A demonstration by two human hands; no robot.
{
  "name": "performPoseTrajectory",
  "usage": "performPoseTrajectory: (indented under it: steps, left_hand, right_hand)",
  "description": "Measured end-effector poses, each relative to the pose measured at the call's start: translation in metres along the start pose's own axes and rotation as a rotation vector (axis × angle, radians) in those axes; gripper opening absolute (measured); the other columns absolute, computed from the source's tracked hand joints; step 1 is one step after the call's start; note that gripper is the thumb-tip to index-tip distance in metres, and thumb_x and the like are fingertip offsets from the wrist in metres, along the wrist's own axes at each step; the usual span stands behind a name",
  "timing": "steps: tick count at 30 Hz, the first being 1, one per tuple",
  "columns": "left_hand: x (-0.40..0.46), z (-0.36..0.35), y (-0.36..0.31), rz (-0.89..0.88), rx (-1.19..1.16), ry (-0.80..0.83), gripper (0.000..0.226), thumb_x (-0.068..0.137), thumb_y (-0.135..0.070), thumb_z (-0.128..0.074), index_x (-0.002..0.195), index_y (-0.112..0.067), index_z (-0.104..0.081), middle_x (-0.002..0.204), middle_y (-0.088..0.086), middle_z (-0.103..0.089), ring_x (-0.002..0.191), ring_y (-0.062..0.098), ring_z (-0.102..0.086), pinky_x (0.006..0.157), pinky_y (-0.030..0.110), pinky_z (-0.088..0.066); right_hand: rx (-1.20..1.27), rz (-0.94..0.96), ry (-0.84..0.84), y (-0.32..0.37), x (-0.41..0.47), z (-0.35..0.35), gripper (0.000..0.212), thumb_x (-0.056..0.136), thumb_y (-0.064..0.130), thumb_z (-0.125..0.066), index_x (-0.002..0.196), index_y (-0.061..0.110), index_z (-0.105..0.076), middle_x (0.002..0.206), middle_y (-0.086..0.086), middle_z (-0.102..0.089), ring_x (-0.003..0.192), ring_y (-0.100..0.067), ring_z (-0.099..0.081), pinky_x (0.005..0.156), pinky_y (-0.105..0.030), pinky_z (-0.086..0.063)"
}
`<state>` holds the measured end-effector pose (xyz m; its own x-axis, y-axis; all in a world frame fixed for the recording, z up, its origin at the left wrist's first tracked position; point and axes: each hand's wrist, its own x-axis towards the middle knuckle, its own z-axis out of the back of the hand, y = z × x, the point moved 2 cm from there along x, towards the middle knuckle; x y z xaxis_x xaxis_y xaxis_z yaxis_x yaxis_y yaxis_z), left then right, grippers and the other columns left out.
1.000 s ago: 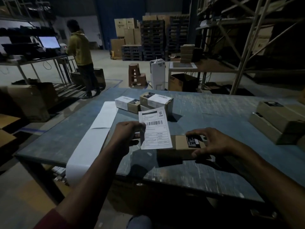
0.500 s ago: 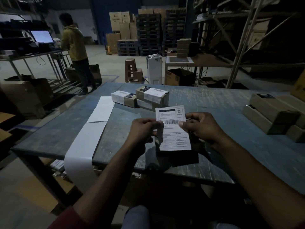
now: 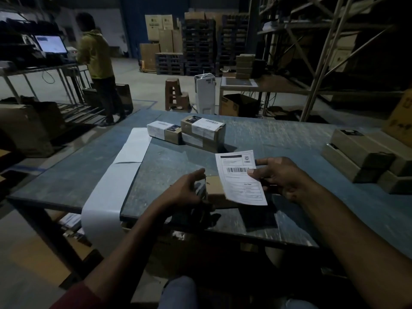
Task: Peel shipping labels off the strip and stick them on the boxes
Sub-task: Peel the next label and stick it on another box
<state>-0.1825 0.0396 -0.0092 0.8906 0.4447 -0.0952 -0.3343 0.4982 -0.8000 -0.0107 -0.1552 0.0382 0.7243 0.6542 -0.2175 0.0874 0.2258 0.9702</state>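
r hand (image 3: pixel 287 179) pinches peeled label (image 3: pixel 242 177) by its r edge, printed face up, above small box (image 3: pixel 215 189). l hand (image 3: pixel 189 190) closes on box's l end, prob to steady it for sticking. strip (image 3: pixel 116 181) lies at table's (image 3: pixel 278 139) l side.

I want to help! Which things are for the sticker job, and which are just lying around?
For the job: label in the right hand; small box under the left hand; white strip; labelled boxes.

Lying about: stool; screen; pallets.
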Motion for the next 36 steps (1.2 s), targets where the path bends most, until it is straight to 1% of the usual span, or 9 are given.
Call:
performPoseTrajectory:
  steps: [3,4,6,8,12,21,26,31,36]
  left_hand:
    - [0.000,-0.004,-0.002,-0.127,0.059,-0.105,0.076,0.075,-0.019,-0.089,0.144,-0.024,-0.059,0.136,-0.006,-0.069,0.127,0.012,-0.063,0.110,0.037,-0.050]
    - [-0.001,-0.005,-0.001,-0.149,0.052,-0.126,0.075,0.075,-0.021,-0.089,0.144,-0.024,-0.060,0.131,-0.007,-0.071,0.121,0.010,-0.066,0.107,0.038,-0.052]
    - [-0.002,-0.007,0.003,-0.147,0.022,-0.150,0.093,0.074,-0.021,-0.091,0.155,-0.021,-0.046,0.136,-0.004,-0.068,0.118,0.014,-0.067,0.106,0.041,-0.054]
    - [-0.004,-0.010,0.008,-0.167,-0.002,-0.158,0.100,0.075,-0.020,-0.092,0.159,-0.019,-0.038,0.139,-0.002,-0.065,0.122,0.013,-0.064,0.108,0.037,-0.053]
    - [-0.006,-0.013,0.008,-0.203,-0.032,-0.180,0.098,0.076,-0.020,-0.092,0.159,-0.019,-0.039,0.142,-0.003,-0.063,0.128,0.007,-0.058,0.110,0.030,-0.046]
    - [-0.007,-0.014,0.008,-0.230,-0.109,-0.185,0.102,0.075,-0.010,-0.091,0.160,-0.021,-0.037,0.145,0.001,-0.061,0.130,0.014,-0.059,0.111,0.038,-0.050]
    - [-0.007,-0.015,0.011,-0.253,-0.118,-0.191,0.107,0.073,-0.008,-0.092,0.160,-0.031,-0.033,0.146,0.004,-0.061,0.132,0.016,-0.060,0.107,0.031,-0.053]
    - [-0.006,-0.014,0.012,-0.268,-0.101,-0.180,0.110,0.073,-0.008,-0.091,0.161,-0.033,-0.029,0.148,0.006,-0.059,0.135,0.017,-0.058,0.111,0.042,-0.051]
    - [-0.007,-0.014,0.011,-0.279,-0.081,-0.196,0.111,0.073,-0.009,-0.092,0.159,-0.037,-0.029,0.149,0.005,-0.059,0.137,0.017,-0.056,0.111,0.041,-0.051]
  right_hand:
    - [-0.006,-0.022,-0.031,-0.001,0.002,-0.009,0.026,0.085,-0.007,-0.076,0.110,-0.004,-0.072,0.091,-0.019,-0.080,0.066,-0.025,-0.076,0.044,-0.026,-0.052]
    - [-0.015,-0.025,-0.043,-0.002,0.004,-0.010,0.030,0.084,-0.008,-0.077,0.113,-0.005,-0.071,0.093,-0.020,-0.079,0.070,-0.028,-0.077,0.045,-0.027,-0.053]
    - [-0.025,-0.028,-0.068,-0.003,0.005,-0.011,0.038,0.082,-0.007,-0.079,0.118,-0.004,-0.068,0.096,-0.020,-0.079,0.076,-0.031,-0.079,0.047,-0.028,-0.055]
    - [-0.019,-0.023,-0.091,-0.004,0.005,-0.010,0.043,0.081,-0.008,-0.081,0.121,-0.002,-0.065,0.097,-0.020,-0.079,0.075,-0.030,-0.079,0.048,-0.030,-0.057]
    - [-0.029,0.001,-0.115,-0.002,-0.001,-0.009,0.046,0.082,-0.008,-0.081,0.123,0.003,-0.063,0.095,-0.020,-0.079,0.074,-0.030,-0.079,0.052,-0.034,-0.061]
    - [-0.079,0.011,-0.142,0.000,-0.008,-0.015,0.052,0.082,-0.009,-0.081,0.127,0.005,-0.059,0.095,-0.023,-0.077,0.062,-0.026,-0.077,0.044,-0.027,-0.054]
    - [-0.088,0.005,-0.147,0.000,-0.010,-0.017,0.051,0.083,-0.008,-0.080,0.127,0.007,-0.058,0.093,-0.021,-0.077,0.064,-0.028,-0.077,0.045,-0.029,-0.055]
    - [-0.100,0.008,-0.167,0.000,-0.008,-0.018,0.052,0.082,-0.007,-0.082,0.126,0.008,-0.059,0.093,-0.021,-0.078,0.061,-0.025,-0.076,0.045,-0.028,-0.054]
    - [-0.129,0.006,-0.166,0.001,-0.006,-0.020,0.052,0.082,-0.004,-0.083,0.125,0.010,-0.059,0.093,-0.020,-0.078,0.061,-0.026,-0.075,0.047,-0.030,-0.056]
